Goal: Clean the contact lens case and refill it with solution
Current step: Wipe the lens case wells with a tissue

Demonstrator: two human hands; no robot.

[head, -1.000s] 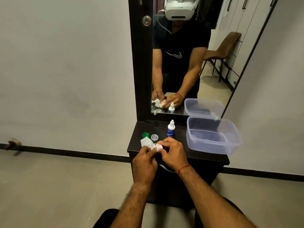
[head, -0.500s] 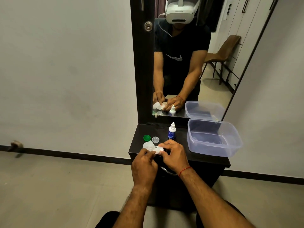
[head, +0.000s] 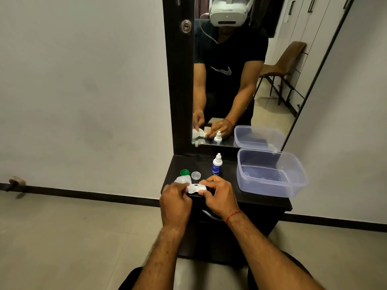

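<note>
Your 2 forearms (head: 167, 258) reach forward side by side. Your left hand (head: 176, 198) pinches the tissue (head: 182, 181) with curled fingers; your right hand (head: 218, 195) holds the lens case (head: 195, 188) between thumb and fingers.

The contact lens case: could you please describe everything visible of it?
The contact lens case is whitish, translucent-looking plastic: two round wells joined by a narrow bridge, both uncapped. It lies roughly level over the front edge of the dark cabinet top. The right hand pinches its right end; the left hand holds a white tissue at its left well.
</note>
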